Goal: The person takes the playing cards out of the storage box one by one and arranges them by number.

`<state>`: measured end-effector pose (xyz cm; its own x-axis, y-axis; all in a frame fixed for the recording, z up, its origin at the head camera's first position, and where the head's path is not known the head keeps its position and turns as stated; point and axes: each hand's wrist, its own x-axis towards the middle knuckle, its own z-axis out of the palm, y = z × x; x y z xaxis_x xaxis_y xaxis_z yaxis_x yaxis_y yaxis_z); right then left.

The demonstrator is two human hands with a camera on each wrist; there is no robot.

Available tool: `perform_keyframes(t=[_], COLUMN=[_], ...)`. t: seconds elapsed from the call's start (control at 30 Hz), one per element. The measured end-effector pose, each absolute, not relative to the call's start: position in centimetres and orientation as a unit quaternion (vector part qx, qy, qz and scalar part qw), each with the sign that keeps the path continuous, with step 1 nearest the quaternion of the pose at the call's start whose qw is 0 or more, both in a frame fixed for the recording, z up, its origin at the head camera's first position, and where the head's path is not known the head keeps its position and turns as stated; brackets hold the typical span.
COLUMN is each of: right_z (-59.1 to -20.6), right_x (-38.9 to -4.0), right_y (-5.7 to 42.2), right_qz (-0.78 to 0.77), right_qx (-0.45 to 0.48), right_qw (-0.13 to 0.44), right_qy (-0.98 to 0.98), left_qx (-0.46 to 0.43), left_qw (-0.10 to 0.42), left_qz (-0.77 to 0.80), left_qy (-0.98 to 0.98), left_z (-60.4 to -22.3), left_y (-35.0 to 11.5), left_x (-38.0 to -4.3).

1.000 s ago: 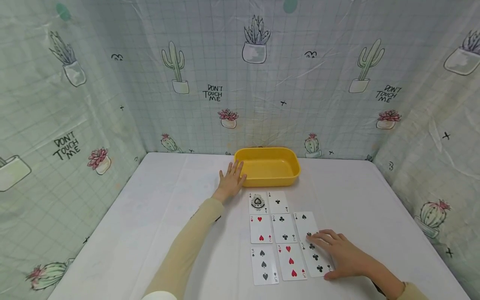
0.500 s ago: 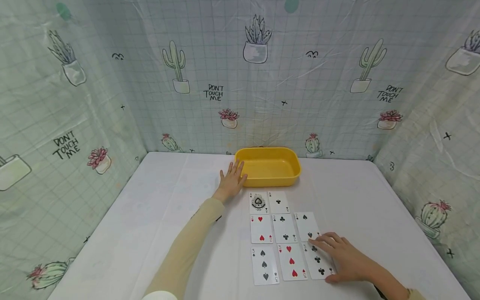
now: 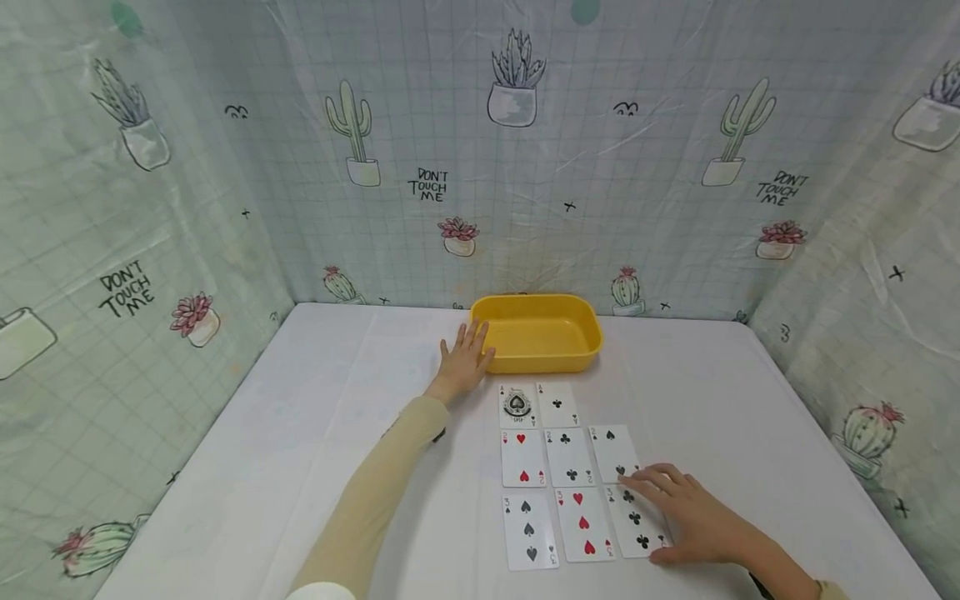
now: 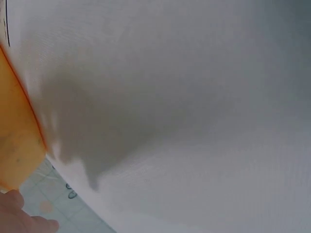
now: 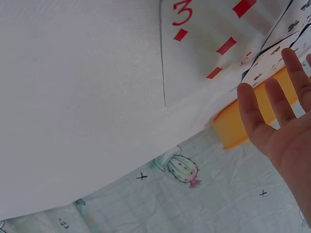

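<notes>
My left hand [image 3: 459, 367], fingers spread, rests against the left end of a yellow tray [image 3: 536, 365]; its fingertips [image 4: 17, 199] show beside the tray wall [image 4: 19, 131] in the left wrist view. Face-up playing cards lie in rows in front of the tray. My right hand [image 3: 693, 517] arches over the right side of the 3 of clubs [image 3: 630, 527], fingertips by the bottom of the 2 of spades [image 3: 611, 446], thumb at the lower right corner. A 3 of diamonds [image 5: 199, 58] shows beside the right hand [image 5: 282, 141] in the right wrist view; I cannot find it in the head view.
Nearby lie the ace of spades [image 3: 517, 406], ace of clubs [image 3: 557, 405], 2 of hearts [image 3: 522, 458], 2 of clubs [image 3: 568, 457], 3 of spades [image 3: 529, 532] and 3 of hearts [image 3: 583, 523]. A cactus-print cloth [image 3: 525, 208] walls in the white table [image 3: 337, 400].
The 3 of clubs has slid slightly toward me, and the right hand has shifted down and right with it. The left hand and tray keep their place.
</notes>
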<state>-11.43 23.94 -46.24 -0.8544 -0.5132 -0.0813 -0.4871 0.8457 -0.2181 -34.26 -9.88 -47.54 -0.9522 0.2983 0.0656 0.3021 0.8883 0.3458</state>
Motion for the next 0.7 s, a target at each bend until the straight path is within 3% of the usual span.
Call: perform_keyframes(t=[0.43,0.7], right_z=[-45.2,-44.9], right_x=[-14.8,-17.7], right_y=[25.3,27.3], right_qz=[-0.098,-0.094], right_qx=[-0.278,-0.270], right_qw=[-0.069,-0.109], right_qy=[0.953,0.952], left_qx=[-0.166,-0.214], left_qw=[0.001,0.025], left_qz=[-0.203,-0.235], left_qy=[-0.965,-0.948], left_z=[-47.7,-47.0], left_y=[-9.7,-10.6], left_x=[-34.1,-32.6])
